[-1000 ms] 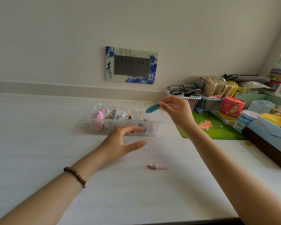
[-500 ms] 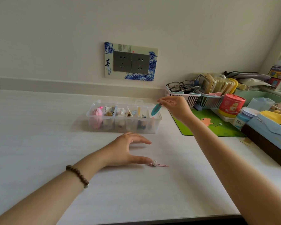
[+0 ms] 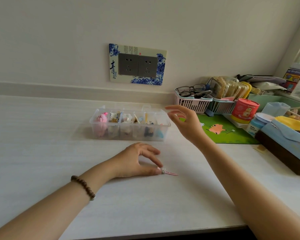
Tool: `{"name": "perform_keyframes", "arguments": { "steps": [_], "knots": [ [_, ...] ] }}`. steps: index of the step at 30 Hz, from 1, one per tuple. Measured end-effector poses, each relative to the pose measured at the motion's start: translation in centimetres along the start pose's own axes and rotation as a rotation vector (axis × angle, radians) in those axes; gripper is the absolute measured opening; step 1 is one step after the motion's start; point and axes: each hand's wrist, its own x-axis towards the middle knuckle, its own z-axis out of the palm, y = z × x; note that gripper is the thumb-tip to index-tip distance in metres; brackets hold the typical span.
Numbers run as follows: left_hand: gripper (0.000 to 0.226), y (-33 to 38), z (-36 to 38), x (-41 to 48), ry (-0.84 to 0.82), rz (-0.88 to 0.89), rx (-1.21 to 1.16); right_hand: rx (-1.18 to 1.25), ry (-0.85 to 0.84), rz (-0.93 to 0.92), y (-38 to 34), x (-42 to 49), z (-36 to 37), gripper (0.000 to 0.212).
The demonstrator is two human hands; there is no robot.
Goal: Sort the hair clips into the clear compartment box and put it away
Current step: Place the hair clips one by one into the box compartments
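Near the front of the white table (image 3: 42, 153), the left hand (image 3: 137, 161) is pinching the pink hair clip (image 3: 167, 172) by its decorated end. Thumb and forefinger are closing on the small white charm while the thin shaft is lying flat on the surface, pointing right. The right hand (image 3: 184, 122) is hovering with fingers spread and loose, holding nothing, just beside the right end of the clear compartment box (image 3: 128, 135). The box is standing open further back, well apart from the pink clip, and a teal clip (image 3: 160, 133) is sitting in its rightmost cell. To do this pick well, the person is probably needing to tip the charm end upward first, since so flat and slim a piece is offering little to grasp. It is then best carried low to a cell of matching pieces rather than dropped from height. As for writing, the blue-and-white socket surround (image 3: 113, 70) is showing a large brush character 青 with a smaller 花 beneath, plus fine print too small to read. The red tub (image 3: 244, 110) and other labels at the right are giving nothing legible.
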Motion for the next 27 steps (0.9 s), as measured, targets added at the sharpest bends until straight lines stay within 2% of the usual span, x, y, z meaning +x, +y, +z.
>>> {"name": "perform_keyframes", "arguments": {
  "steps": [4, 9, 12, 21, 24, 27],
  "knots": [
    [0.014, -0.3, -0.1, 0.0, 0.089, -0.032, -0.08, 0.161, 0.011, 0.013, -0.9, -2.3, -0.1, 0.014],
    [0.004, -0.2, -1.3, -0.2, 0.487, -0.02, -0.24, 0.217, -0.213, 0.105, -1.4, -3.4, 0.8, 0.013],
    [0.007, -0.4, -1.8, -0.1, 0.622, 0.016, -0.244, 0.274, -0.283, 0.156, -1.6, -3.8, 1.4, 0.015],
    [0.012, 0.0, -1.5, 0.3, 0.647, 0.116, -0.139, 0.62, -0.232, 0.272, -2.7, -3.6, 1.2, 0.011],
    [0.042, -0.5, -1.9, 0.4, 0.639, 0.138, 0.088, 0.67, -0.136, 0.255, -2.9, -2.0, 0.2, 0.011],
    [0.074, -1.8, -2.6, 0.8, 0.609, 0.04, 0.402, 0.448, 0.054, 0.205, -2.3, 0.8, -1.1, 0.01]
  ]
}}
